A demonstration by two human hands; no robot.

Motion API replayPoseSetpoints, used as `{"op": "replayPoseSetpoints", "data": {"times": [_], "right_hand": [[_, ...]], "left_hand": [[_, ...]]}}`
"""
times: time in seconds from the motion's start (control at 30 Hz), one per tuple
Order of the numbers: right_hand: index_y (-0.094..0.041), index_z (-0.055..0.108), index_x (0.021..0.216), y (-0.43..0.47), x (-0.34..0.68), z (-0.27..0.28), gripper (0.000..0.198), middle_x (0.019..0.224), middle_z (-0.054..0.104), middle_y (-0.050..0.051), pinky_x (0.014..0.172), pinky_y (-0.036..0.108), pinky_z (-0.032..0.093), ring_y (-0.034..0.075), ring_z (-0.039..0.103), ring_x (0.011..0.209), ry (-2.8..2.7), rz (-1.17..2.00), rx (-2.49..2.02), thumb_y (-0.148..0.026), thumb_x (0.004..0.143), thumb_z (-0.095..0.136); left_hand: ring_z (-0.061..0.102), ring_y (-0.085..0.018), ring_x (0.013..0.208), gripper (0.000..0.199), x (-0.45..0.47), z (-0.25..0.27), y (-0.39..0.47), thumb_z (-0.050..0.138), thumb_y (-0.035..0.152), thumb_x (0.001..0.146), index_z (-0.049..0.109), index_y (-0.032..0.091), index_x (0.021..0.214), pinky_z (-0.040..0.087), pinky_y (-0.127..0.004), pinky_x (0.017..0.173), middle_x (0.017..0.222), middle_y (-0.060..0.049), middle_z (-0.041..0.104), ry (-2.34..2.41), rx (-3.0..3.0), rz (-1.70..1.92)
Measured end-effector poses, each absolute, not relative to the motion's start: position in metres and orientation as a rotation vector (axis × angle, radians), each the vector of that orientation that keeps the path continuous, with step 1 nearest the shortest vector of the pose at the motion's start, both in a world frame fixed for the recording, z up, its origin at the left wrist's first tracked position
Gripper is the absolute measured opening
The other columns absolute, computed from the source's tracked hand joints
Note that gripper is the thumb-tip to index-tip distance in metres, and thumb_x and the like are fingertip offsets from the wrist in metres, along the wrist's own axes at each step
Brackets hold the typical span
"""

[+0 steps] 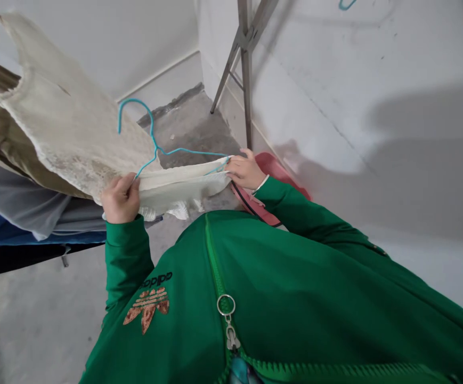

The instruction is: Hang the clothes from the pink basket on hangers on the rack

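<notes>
A turquoise wire clothes hanger (pixel 156 148) is in front of me, its hook pointing up and away. A white garment (pixel 175 181) with a lacy lower edge is stretched along the hanger's lower part. My left hand (pixel 121 198) is closed, thumb against fingers, on the garment's left end where the hanger's left arm runs in. At the other end, my right hand (pixel 245 169) pinches the garment's edge by the hanger's right tip. Part of the hanger is hidden inside the cloth.
A cream lace garment (pixel 71 106) hangs at the left beside grey, olive and blue clothes (pixel 67 205). A metal stand (pixel 246 85) rises by the wall. Behind my right arm is a pink basin (pixel 279 168). Another turquoise hook (pixel 347 6) shows at the top.
</notes>
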State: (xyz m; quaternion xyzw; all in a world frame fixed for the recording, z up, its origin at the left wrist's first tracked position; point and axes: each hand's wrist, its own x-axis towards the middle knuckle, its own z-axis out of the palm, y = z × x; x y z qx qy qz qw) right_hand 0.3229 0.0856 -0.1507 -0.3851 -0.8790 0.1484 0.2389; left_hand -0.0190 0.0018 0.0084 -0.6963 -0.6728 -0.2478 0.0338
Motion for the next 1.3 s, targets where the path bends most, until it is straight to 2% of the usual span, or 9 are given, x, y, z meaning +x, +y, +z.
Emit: {"op": "replayPoseSetpoints", "data": {"times": [0.23, 0.33, 0.57, 0.67, 0.73, 0.87, 0.97, 1.17, 1.3], "right_hand": [[-0.02, 0.066, 0.083, 0.079, 0.339, -0.125, 0.023, 0.091, 0.071, 0.006, 0.098, 0.046, 0.029, 0.022, 0.061, 0.09, -2.19, 0.391, -1.095, -0.038, 0.087, 0.052], [-0.019, 0.065, 0.081, 0.073, 0.34, -0.113, 0.021, 0.086, 0.07, 0.007, 0.091, 0.045, 0.03, 0.025, 0.057, 0.092, -2.217, 0.307, -1.175, -0.035, 0.086, 0.053], [-0.019, 0.068, 0.093, 0.07, 0.338, -0.094, 0.028, 0.091, 0.067, 0.01, 0.082, 0.046, 0.032, 0.028, 0.051, 0.092, -2.327, 0.162, -1.435, -0.025, 0.092, 0.041], [-0.015, 0.067, 0.104, 0.067, 0.337, -0.09, 0.029, 0.104, 0.066, 0.013, 0.083, 0.045, 0.039, 0.028, 0.054, 0.096, -2.303, 0.269, -1.42, -0.025, 0.092, 0.043], [-0.015, 0.066, 0.108, 0.061, 0.336, -0.088, 0.029, 0.109, 0.066, 0.012, 0.083, 0.042, 0.044, 0.025, 0.057, 0.096, -2.272, 0.445, -1.226, -0.026, 0.09, 0.047], [-0.021, 0.066, 0.106, 0.05, 0.335, -0.083, 0.026, 0.105, 0.068, 0.006, 0.078, 0.033, 0.051, 0.017, 0.062, 0.085, -2.11, 0.734, -0.896, -0.032, 0.09, 0.049], [-0.021, 0.065, 0.107, 0.057, 0.335, -0.078, 0.028, 0.102, 0.068, 0.008, 0.08, 0.036, 0.051, 0.019, 0.062, 0.084, -1.965, 0.631, -1.044, -0.035, 0.093, 0.046], [-0.015, 0.056, 0.127, 0.1, 0.331, -0.086, 0.046, 0.129, 0.059, 0.015, 0.102, 0.047, 0.037, 0.03, 0.05, 0.117, -2.292, 0.42, -1.058, -0.043, 0.091, 0.049], [-0.013, 0.063, 0.11, 0.112, 0.324, -0.098, 0.037, 0.107, 0.066, 0.016, 0.092, 0.043, 0.042, 0.028, 0.056, 0.103, -2.437, 0.449, -0.993, -0.035, 0.094, 0.037]], "left_hand": [[0.051, -0.02, 0.074, 0.035, -0.01, -0.006, 0.006, 0.046, 0.041, 0.092, 0.068, 0.021, 0.11, 0.038, -0.033, 0.069, 0.078, -0.008, 0.051, -2.056, -2.024, -0.613], [0.049, -0.02, 0.072, 0.036, -0.005, -0.008, 0.008, 0.045, 0.04, 0.092, 0.066, 0.021, 0.113, 0.038, -0.035, 0.069, 0.077, -0.008, 0.048, -2.095, -2.066, -0.585], [0.047, -0.019, 0.065, 0.031, 0.013, -0.006, 0.011, 0.045, 0.033, 0.091, 0.069, 0.024, 0.109, 0.038, -0.036, 0.066, 0.069, -0.006, 0.045, -2.009, -2.097, -0.436], [0.048, -0.019, 0.067, 0.031, 0.014, -0.005, 0.011, 0.045, 0.034, 0.091, 0.068, 0.023, 0.109, 0.038, -0.034, 0.067, 0.071, -0.006, 0.045, -2.038, -2.054, -0.503], [0.049, -0.019, 0.07, 0.032, 0.012, -0.003, 0.011, 0.045, 0.036, 0.092, 0.067, 0.022, 0.109, 0.038, -0.034, 0.067, 0.073, -0.006, 0.046, -2.063, -2.011, -0.59], [0.051, -0.018, 0.071, 0.031, 0.006, 0.001, 0.011, 0.049, 0.037, 0.09, 0.069, 0.022, 0.106, 0.039, -0.032, 0.067, 0.074, -0.005, 0.049, -2.032, -1.953, -0.714], [0.052, -0.018, 0.07, 0.029, 0.001, 0.001, 0.012, 0.051, 0.038, 0.089, 0.071, 0.022, 0.103, 0.039, -0.03, 0.065, 0.075, -0.006, 0.052, -1.988, -1.948, -0.727], [0.054, -0.017, 0.071, 0.027, -0.001, 0.003, 0.012, 0.052, 0.037, 0.089, 0.072, 0.023, 0.101, 0.04, -0.03, 0.067, 0.076, -0.005, 0.054, -1.943, -2.029, -0.812], [0.055, -0.017, 0.071, 0.03, 0.005, 0.007, 0.01, 0.052, 0.042, 0.089, 0.072, 0.02, 0.097, 0.042, -0.03, 0.07, 0.078, -0.006, 0.056, -1.954, -2.155, -0.915]]}}
